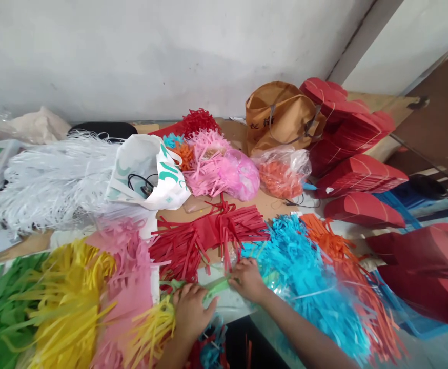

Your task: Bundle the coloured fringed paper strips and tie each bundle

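Observation:
A light green fringed strip [217, 289], paper or cloth, stretches between my two hands near the front edge of the table. My left hand [192, 310] grips its left part with curled fingers. At its other end, the fingers of my right hand [248, 281] are closed on it. Red fringed strips [212, 230] lie just beyond both hands. A heap of blue fringe [304, 271] is beside my right hand, under the forearm. Yellow fringe [153, 328] lies close by my left hand and wrist.
Green [4, 302], yellow [70, 307] and pink fringe [127, 287] cover the left side, with white strands [58, 179] behind. Further back are a white bag [150, 174], a brown bag [281, 118] and a clear bag of orange pieces [283, 171]. Stacked red bundles [362, 177] stand right.

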Motion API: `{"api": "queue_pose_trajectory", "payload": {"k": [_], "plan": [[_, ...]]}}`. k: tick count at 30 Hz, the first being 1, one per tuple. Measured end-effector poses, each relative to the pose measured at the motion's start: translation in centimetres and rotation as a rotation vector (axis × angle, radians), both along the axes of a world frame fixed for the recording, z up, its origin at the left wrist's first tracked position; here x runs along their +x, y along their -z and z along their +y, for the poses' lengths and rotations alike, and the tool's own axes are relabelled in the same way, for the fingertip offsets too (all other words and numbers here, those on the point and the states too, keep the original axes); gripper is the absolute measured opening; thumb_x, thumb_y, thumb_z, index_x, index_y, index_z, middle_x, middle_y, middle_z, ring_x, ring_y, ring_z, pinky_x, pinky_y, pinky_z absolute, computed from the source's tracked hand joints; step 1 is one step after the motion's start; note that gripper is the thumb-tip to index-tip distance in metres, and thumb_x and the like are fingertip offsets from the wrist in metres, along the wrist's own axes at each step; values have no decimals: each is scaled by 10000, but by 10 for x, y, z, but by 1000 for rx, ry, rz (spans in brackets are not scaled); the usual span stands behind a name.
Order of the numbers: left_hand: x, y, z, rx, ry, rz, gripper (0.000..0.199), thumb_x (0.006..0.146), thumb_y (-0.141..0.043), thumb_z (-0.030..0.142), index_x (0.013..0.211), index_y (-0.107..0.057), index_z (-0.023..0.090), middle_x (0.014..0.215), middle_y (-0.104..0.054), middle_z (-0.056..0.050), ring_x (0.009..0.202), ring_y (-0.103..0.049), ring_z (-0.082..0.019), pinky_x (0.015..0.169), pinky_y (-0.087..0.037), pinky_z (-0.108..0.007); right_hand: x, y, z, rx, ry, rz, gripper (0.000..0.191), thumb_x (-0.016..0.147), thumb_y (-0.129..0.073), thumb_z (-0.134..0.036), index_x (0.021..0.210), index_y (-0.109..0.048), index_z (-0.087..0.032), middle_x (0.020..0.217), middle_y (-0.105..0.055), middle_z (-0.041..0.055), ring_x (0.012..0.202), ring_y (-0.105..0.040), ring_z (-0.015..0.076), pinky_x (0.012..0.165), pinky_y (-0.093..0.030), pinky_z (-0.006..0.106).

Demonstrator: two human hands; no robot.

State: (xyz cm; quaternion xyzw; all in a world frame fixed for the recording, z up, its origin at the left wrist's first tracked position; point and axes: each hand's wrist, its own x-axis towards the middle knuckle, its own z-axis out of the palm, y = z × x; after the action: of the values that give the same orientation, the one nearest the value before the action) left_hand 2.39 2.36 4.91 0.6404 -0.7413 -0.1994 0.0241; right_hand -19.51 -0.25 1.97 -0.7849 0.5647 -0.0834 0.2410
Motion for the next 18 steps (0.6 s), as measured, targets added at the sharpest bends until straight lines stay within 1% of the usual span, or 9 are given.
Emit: {"api": "queue_pose_trajectory", "payload": {"k": [2, 5, 9, 14, 17, 18], "plan": [[-1, 0, 1, 1, -21, -9, 253, 915, -550, 403, 808, -739, 273, 939, -755, -1, 1064, -581, -277, 952, -311, -487, 0, -1, -2, 11, -6, 19, 168, 855, -689, -388, 741, -712, -266, 762, -676, -11, 903, -517, 199, 843, -259, 382], [-2, 2, 3, 1, -43, -27, 307, 949, -499, 341, 768, -737, 272, 913, -751, 9, 1056, -579, -264, 943, -307, -478, 0, -1, -4, 28, -4, 47, 189, 856, -681, -406, 738, -715, -263, 778, -686, -8, 912, -514, 201, 843, -255, 388], [-3, 5, 5, -7, -45, -45, 310, 939, -517, 325, 734, -736, 247, 925, -739, -2, 1037, -577, -259, 922, -316, -460, 2, -1, -6, 47, 10, 77, 215, 848, -683, -417, 713, -716, -253, 780, -696, -6, 912, -517, 200, 841, -253, 387], [-5, 9, 0, -37, -43, -68, 317, 918, -537, 308, 669, -719, 236, 836, -720, -5, 948, -586, -250, 896, -323, -463, 6, 2, -7, 37, 45, 106, 211, 830, -703, -424, 710, -711, -251, 781, -699, 0, 925, -532, 213, 851, -266, 399], [-8, 10, -2, -63, -45, -79, 302, 897, -558, 294, 645, -710, 224, 795, -709, -20, 913, -587, -260, 873, -337, -463, 9, 6, -6, 7, 67, 126, 221, 819, -719, -417, 688, -694, -241, 759, -694, 9, 921, -543, 231, 851, -281, 413], [-8, 10, -2, -74, -49, -83, 290, 894, -560, 288, 656, -711, 217, 790, -707, -29, 903, -587, -266, 865, -343, -466, 10, 8, -5, -10, 80, 134, 218, 818, -722, -422, 706, -695, -236, 774, -697, 19, 925, -546, 241, 856, -286, 423]]}}
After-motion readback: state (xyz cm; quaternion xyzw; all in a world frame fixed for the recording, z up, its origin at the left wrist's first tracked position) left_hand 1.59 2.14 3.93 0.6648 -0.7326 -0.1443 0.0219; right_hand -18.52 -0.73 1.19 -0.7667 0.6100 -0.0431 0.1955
